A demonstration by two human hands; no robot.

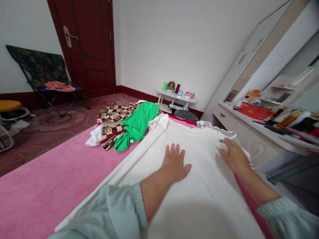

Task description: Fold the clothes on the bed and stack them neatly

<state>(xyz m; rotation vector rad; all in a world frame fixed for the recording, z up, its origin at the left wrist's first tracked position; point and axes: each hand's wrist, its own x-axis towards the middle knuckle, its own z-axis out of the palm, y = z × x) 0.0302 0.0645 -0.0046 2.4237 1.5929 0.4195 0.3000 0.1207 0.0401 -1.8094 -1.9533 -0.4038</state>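
white garment (199,176); pink cover (67,179); green cloth (141,121); brown-and-cream checked fabric (116,114)

The white garment (199,146) is matt cloth, the pink cover (62,176) fuzzy, the red basket (254,111) plastic.

No text (nor any number) is legible.

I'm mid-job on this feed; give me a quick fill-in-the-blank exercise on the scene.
1. The left hand rests on a garment coloured ____.
2. The hand nearer the striped cloth is the ____ one.
3. Seen between the checked cloth and that garment is a cloth coloured ____.
4. The bed cover is coloured ____.

Missing words: white; right; green; pink.
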